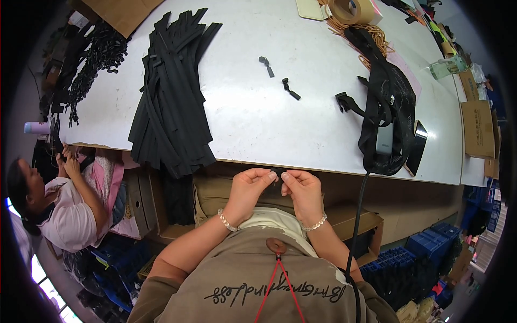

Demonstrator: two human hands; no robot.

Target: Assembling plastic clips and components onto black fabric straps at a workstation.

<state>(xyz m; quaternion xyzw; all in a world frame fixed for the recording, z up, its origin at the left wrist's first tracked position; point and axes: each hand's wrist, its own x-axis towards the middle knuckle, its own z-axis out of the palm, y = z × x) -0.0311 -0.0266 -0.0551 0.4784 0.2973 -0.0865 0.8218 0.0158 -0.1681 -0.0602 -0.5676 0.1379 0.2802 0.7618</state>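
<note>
My left hand (252, 187) and my right hand (302, 195) meet at the table's front edge, fingertips pinched together. Between them is a small black piece (278, 171), mostly covered by the fingers, so its exact kind is hard to make out. A thick bundle of flat black webbing straps (175, 102) lies to the left, its near ends hanging over the edge. Farther out on the white table (242, 124) sit two small black plastic fittings, one (266, 67) behind the other (291, 89), both apart from my hands.
At right lies a black mesh bag (393, 107) with a buckled strap and a grey device (384, 141); a black cable (357, 231) runs down from it. Behind are a tape roll (353, 11) and brown cords (379, 40). A co-worker (75, 204) handles something dark at left, near piled black pieces (97, 59).
</note>
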